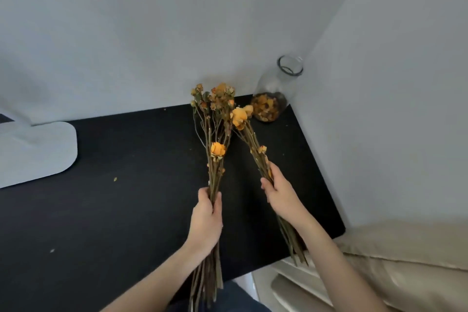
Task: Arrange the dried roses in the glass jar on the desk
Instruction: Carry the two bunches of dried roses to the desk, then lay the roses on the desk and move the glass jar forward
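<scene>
My left fingers (217,201) are curled tight round the stems of the fuller bunch of dried roses (215,109), the one with many small brownish-orange heads. They grip low, so the heads stand up over the middle of the black surface (114,210). My right fingers (274,172) are wrapped round the thinner bunch of dried roses (240,115), which carries one large orange bloom. Its cut ends trail out past the near edge of the surface. The two bunches lean toward each other and their heads nearly touch.

As I read it, the step in hand is carrying these to the jar and feeding the stems in. They look brittle, so I would hold firmly without crushing and keep the heads from knocking together. The mouth is narrow, so I would put one bunch in at a time. I'd gather its cut ends into a tight bundle, then lower them straight down through the neck.

The clear glass jar with a narrow neck (276,83) stands upright in the far right corner of the surface. It is beyond both bunches, nearer my right fingers and just past the large bloom. Loose orange petals (267,109) lie in its bottom, and no stem is in it yet.
</scene>
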